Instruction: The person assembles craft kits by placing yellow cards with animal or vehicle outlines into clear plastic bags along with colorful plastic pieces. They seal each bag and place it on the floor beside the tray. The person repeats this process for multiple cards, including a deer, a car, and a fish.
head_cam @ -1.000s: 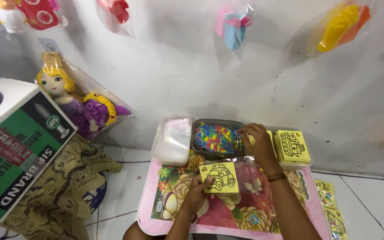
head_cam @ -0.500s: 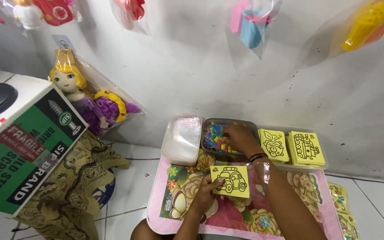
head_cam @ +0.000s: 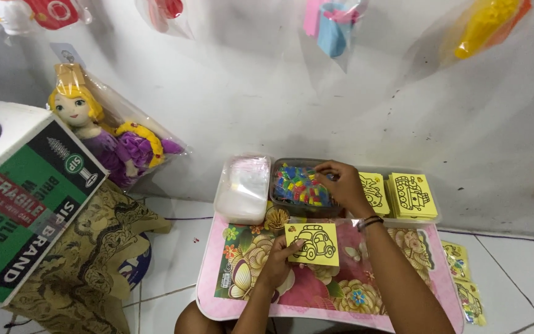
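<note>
Two hands work over a small pink flower-printed table. At far left lean a green cardboard box and a bagged doll with yellow hair. The left hand has fingers clamped on a square yellow card with a black car outline — held flat above the table. The right hand, earlier nearer the stacked yellow cards, now reaches into the clear tub of small coloured pieces — fingers curled; whether they pinch anything I cannot tell.
</note>
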